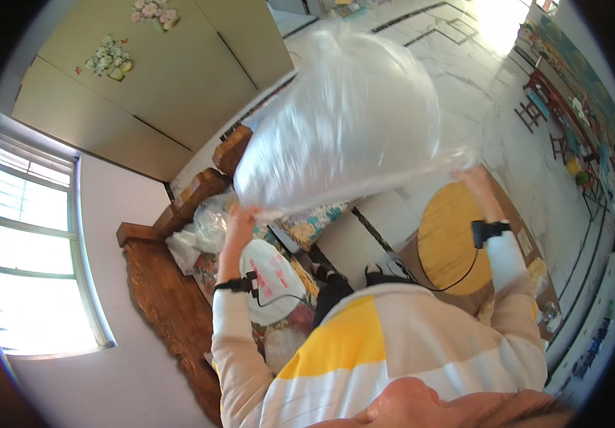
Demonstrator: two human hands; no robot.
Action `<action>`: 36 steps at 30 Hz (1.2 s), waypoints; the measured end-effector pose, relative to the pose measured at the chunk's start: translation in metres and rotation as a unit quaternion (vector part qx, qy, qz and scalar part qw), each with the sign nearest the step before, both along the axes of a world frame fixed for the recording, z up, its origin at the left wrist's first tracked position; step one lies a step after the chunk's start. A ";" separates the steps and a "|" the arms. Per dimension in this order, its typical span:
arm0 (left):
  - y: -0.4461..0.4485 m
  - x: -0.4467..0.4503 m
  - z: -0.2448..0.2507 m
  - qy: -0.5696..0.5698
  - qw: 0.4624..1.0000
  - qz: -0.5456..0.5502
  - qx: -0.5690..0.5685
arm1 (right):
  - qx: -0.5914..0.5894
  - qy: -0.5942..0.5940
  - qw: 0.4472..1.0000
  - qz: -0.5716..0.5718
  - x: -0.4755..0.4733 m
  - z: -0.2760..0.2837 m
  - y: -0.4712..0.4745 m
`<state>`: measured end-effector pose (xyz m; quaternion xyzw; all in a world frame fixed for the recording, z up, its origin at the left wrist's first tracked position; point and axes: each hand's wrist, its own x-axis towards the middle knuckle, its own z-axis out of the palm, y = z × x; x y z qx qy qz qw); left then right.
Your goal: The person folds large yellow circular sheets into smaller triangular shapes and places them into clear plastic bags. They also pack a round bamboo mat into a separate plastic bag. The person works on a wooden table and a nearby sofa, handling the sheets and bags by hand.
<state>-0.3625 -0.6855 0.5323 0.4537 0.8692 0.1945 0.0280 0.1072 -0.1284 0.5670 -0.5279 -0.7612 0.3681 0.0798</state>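
Note:
A large clear plastic bag [339, 117] billows out in front of me, puffed with air and blurred by motion. My left hand [242, 218] pinches one corner of its near edge, over the bench seat. The opposite corner is gripped by my right hand [472, 179], above the far end of a table. Between the two hands the bag's edge is stretched taut. Below my left forearm lies a white plastic bag [272, 281] with red printing. Under my right forearm is a round wooden board [449, 241]. Both wrists wear black straps with cables.
A carved wooden bench [179, 310] with floral cushions [318, 222] runs along my left, crumpled clear plastic [212, 222] on it. To the right, the brown table [500, 195] carries a glass jar [550, 311]. Beyond are a beige cabinet [179, 80], marble floor [478, 117] and small stools [531, 113].

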 end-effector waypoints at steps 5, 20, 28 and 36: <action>-0.090 0.093 -0.111 -0.176 0.973 0.133 -0.068 | -0.245 0.297 0.920 -0.071 0.090 -0.109 -0.068; -0.214 0.217 -0.003 -0.499 0.735 0.360 0.285 | -0.098 -0.114 0.935 0.320 -0.023 0.062 -0.022; -0.199 0.244 -0.063 -0.486 0.813 0.293 0.132 | 0.061 0.029 0.951 0.301 -0.228 0.050 0.039; -0.225 0.235 -0.088 -0.648 0.603 0.413 0.217 | 0.261 0.039 0.886 0.381 -0.470 -0.028 0.050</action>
